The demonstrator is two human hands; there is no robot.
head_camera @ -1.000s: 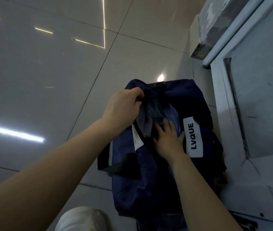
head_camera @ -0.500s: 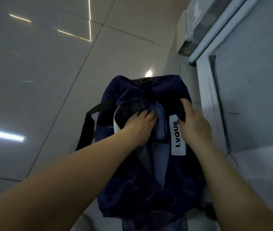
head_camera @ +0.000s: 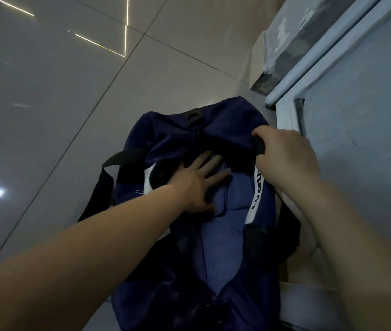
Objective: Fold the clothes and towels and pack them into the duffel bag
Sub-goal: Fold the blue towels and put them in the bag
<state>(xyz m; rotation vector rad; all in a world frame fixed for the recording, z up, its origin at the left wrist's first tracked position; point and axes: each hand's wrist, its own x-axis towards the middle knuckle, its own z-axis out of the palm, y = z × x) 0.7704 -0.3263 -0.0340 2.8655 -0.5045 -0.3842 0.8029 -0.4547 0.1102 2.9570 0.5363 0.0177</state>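
Here, hands (head_camera: 242, 173) on duffel bag (head_camera: 166, 139)

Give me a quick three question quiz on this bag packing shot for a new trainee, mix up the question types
1. True or false: the left hand lies flat with straight fingers on the blue cloth inside the open duffel bag.
2. What does the right hand grip?
A. a shoe
B. the bag's black handle
C. a towel
3. Fill in: the bag rests on a tiled ____.

Key: 1 true; 2 B; 3 floor.
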